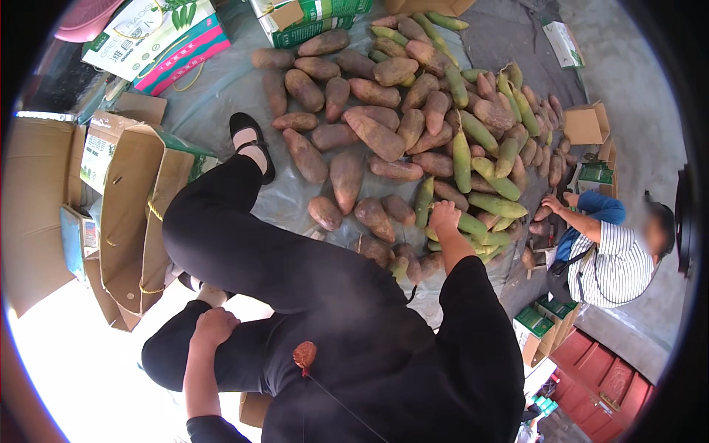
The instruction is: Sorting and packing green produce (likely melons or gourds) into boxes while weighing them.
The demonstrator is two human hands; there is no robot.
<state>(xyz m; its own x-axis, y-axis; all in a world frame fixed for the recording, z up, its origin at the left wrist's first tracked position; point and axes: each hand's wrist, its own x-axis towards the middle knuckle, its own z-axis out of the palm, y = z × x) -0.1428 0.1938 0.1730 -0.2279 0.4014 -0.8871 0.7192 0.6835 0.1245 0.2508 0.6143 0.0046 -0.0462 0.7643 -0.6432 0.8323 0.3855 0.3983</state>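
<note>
My right hand point(444, 216) reaches into the near part of a big heap, its fingers curled down among the vegetables. What it grips, if anything, is hidden beneath it. Right beside it are a long green radish point(424, 201) on the left and more green radishes point(496, 205) on the right. Reddish-brown, tapered root vegetables point(346, 181) make up most of the heap, with soil-like smears on their skin. Loosely fisted, my left hand point(216, 327) rests by my bent leg, with nothing showing in it.
Plastic sheeting point(284, 203) lies under the heap. Open cardboard boxes point(133, 221) stand at the left, and printed cartons point(155, 37) at the far left. Across the heap at the right, a co-worker in a striped shirt point(617, 258) reaches toward the vegetables. Green-and-white boxes point(535, 332) stand nearby.
</note>
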